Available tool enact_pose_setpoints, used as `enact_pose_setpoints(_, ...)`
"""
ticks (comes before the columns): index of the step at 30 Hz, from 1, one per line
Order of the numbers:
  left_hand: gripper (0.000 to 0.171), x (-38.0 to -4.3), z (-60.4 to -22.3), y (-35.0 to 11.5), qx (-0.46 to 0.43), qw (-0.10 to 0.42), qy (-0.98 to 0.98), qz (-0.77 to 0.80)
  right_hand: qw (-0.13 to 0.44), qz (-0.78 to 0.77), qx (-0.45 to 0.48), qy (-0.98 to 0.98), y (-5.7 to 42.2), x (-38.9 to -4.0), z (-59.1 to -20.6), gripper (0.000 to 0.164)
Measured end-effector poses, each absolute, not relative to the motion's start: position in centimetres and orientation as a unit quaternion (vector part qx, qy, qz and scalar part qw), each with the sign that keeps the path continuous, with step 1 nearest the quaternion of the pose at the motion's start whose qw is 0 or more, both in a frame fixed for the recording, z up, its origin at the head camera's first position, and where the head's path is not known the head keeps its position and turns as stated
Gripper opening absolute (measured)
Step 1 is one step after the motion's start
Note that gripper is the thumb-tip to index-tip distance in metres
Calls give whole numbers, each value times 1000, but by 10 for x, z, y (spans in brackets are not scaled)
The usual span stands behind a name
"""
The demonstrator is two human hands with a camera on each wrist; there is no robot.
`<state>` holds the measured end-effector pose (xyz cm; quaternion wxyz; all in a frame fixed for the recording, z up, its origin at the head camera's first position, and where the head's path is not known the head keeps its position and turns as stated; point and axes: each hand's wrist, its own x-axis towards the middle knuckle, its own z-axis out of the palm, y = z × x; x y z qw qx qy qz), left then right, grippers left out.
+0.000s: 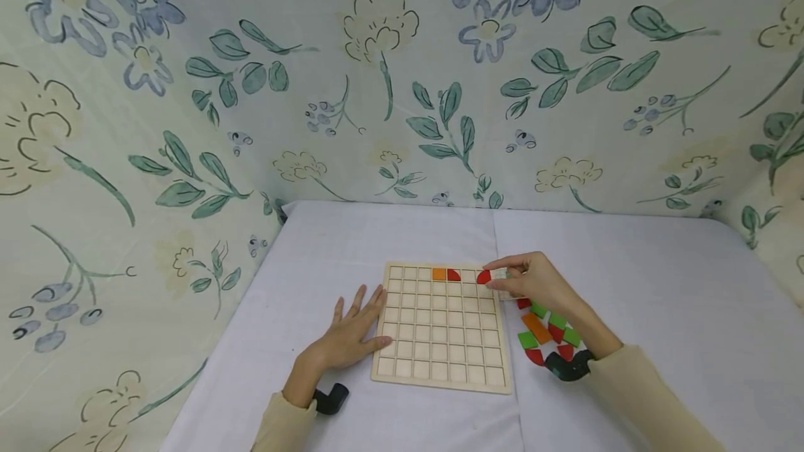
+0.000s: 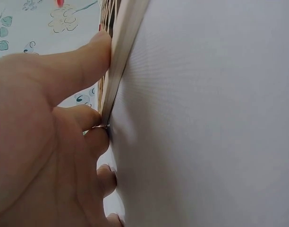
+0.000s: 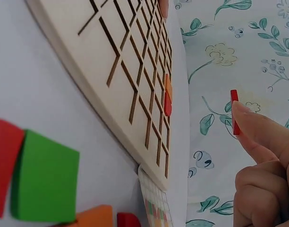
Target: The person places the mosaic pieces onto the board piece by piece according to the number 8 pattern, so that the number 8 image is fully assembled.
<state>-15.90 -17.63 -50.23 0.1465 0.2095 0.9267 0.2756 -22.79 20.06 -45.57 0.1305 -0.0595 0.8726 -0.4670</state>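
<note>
A wooden grid board [image 1: 440,384] lies on the white cloth. My left hand [image 1: 348,333] rests at its left edge, fingers spread, thumb [image 2: 95,54] on the rim. An orange square [image 1: 439,274] and a red quarter-circle piece [image 1: 453,275] sit side by side in its top row. Between thumb and index finger, my right hand [image 1: 540,284] pinches another red piece [image 3: 235,112] with a curved edge. In the head view that piece overlaps the board's top right corner. In the right wrist view it appears edge-on, apart from the board.
Right of the board lies a loose pile of flat red, green [image 1: 527,340] and orange pieces [image 1: 536,328]. A printed grid card [image 3: 156,201] lies by the board's right corner, partly under my right hand in the head view. A floral cloth [image 1: 389,138] hangs behind the table.
</note>
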Motion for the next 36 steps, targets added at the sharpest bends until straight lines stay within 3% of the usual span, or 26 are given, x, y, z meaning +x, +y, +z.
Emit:
enact_pose_setpoints(21, 84, -160, -504, -176, 200, 148, 932, 265, 164, -488, -153, 844, 129, -281, -469, 28)
enact_pose_setpoints(36, 84, -161, -504, -176, 201, 150, 933, 258, 147, -469, -156, 857, 101, -291, -488, 27)
